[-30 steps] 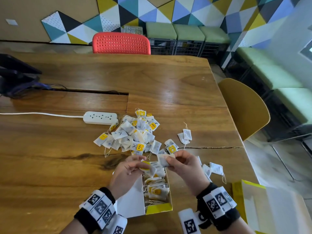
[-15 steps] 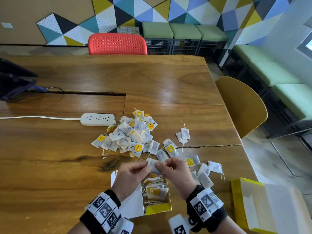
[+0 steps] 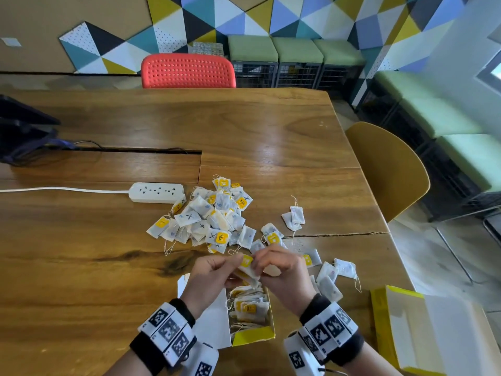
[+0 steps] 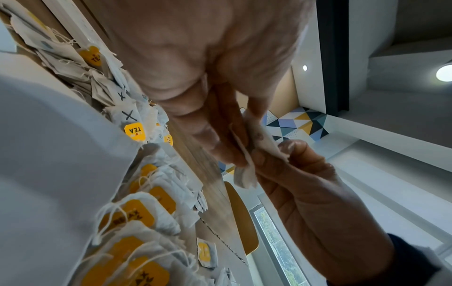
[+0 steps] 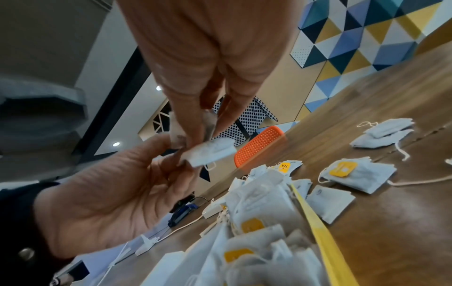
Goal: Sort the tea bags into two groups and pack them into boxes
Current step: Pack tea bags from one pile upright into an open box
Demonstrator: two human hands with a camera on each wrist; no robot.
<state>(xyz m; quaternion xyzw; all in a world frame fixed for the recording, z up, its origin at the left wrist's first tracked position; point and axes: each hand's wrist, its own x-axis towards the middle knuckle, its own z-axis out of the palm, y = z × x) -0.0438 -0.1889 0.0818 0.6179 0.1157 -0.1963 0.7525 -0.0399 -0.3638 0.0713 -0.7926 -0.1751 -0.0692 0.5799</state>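
Note:
Both hands meet just above the open yellow box [image 3: 252, 338] near the table's front edge. My left hand [image 3: 217, 275] and right hand [image 3: 279, 270] pinch one white tea bag [image 3: 248, 267] with a yellow tag between them. The same tea bag [image 4: 252, 154] [image 5: 210, 151] shows between the fingertips in both wrist views. The box holds several yellow-tagged tea bags [image 3: 248, 308]. A loose pile of tea bags [image 3: 208, 218] lies behind the hands. Plain white tea bags [image 3: 333, 278] lie to the right of the box.
A second yellow box [image 3: 433, 335] lies open at the front right. A white power strip [image 3: 156, 192] with its cord sits left of the pile. A dark device [image 3: 19, 131] is at the far left. A red chair [image 3: 187, 70] and a yellow chair [image 3: 390, 169] stand at the table.
The hands have come closer together over the box; both now pinch a single tea bag, its yellow tag showing. One second ago each hand held its own bag.

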